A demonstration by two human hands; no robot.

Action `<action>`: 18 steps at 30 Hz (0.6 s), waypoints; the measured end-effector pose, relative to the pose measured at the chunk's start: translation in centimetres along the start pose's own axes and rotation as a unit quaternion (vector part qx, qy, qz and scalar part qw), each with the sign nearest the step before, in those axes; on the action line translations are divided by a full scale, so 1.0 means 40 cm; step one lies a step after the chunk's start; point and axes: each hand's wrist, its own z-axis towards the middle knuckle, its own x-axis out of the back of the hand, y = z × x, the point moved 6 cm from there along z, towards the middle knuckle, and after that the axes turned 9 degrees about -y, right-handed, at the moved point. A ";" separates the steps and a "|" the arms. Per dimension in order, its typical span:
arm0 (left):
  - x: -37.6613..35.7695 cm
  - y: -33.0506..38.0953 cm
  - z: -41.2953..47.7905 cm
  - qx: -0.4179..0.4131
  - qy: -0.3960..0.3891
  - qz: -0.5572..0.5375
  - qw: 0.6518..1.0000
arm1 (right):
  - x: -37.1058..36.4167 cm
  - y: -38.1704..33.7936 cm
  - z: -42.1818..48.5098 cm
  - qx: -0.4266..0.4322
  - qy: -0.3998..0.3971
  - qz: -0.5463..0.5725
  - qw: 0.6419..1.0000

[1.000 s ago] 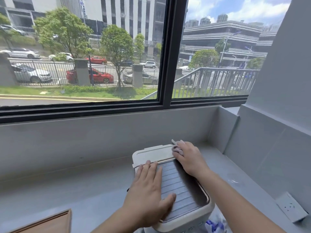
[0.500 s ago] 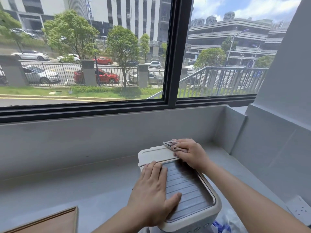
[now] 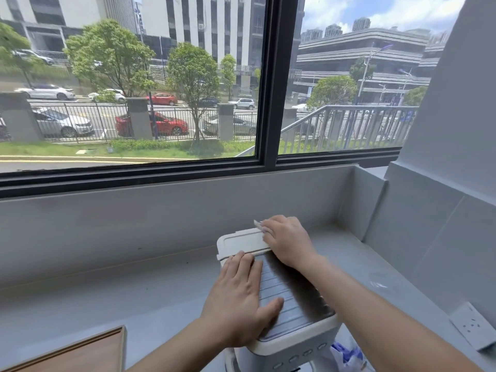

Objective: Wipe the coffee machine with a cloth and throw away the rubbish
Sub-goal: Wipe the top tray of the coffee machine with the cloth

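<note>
A white coffee machine [image 3: 295,342] with a ribbed metal top plate [image 3: 292,294] and a cream rear lid [image 3: 239,241] stands on the grey counter [image 3: 134,291]. My left hand [image 3: 241,299] lies flat on the left side of the top, fingers together, holding nothing. My right hand [image 3: 287,241] presses a small grey cloth [image 3: 259,225] onto the rear right corner of the lid; only an edge of the cloth shows past the fingers. A crumpled white and blue bag [image 3: 346,357] lies to the right of the machine's base.
A wooden tray [image 3: 80,353] sits at the near left of the counter. A grey backsplash and window run behind the machine. The right wall [image 3: 429,237] carries a white socket [image 3: 475,328] close to my right forearm.
The view has shifted right, so the machine sits further left in frame. My right hand with the cloth stays at the rear right corner of the lid; my left hand keeps its place.
</note>
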 end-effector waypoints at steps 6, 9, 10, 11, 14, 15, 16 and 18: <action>0.004 -0.001 0.001 -0.013 0.022 -0.002 1.000 | 0.019 -0.006 0.006 0.046 -0.043 0.091 0.994; 0.004 -0.003 0.000 -0.009 0.029 -0.012 0.999 | 0.031 0.033 -0.019 -0.002 -0.032 0.058 0.998; 0.002 -0.004 0.000 -0.009 0.030 -0.013 0.999 | 0.031 0.020 -0.046 0.027 -0.021 0.033 0.999; 0.000 -0.005 0.000 -0.008 0.032 -0.013 0.999 | 0.025 0.008 -0.082 0.062 -0.009 0.017 0.998; 0.001 -0.002 0.001 -0.009 0.046 -0.024 0.999 | 0.017 0.015 -0.189 0.098 0.001 0.022 0.995; 0.004 -0.002 0.003 -0.011 0.051 -0.028 0.998 | 0.019 0.028 -0.193 0.085 -0.007 0.028 0.996; 0.005 -0.004 0.006 -0.011 0.053 -0.032 0.998 | 0.021 0.037 -0.181 0.071 -0.016 0.031 0.997; 0.003 -0.010 0.007 -0.009 0.048 -0.034 0.998 | 0.020 0.037 -0.127 0.034 -0.048 0.014 0.998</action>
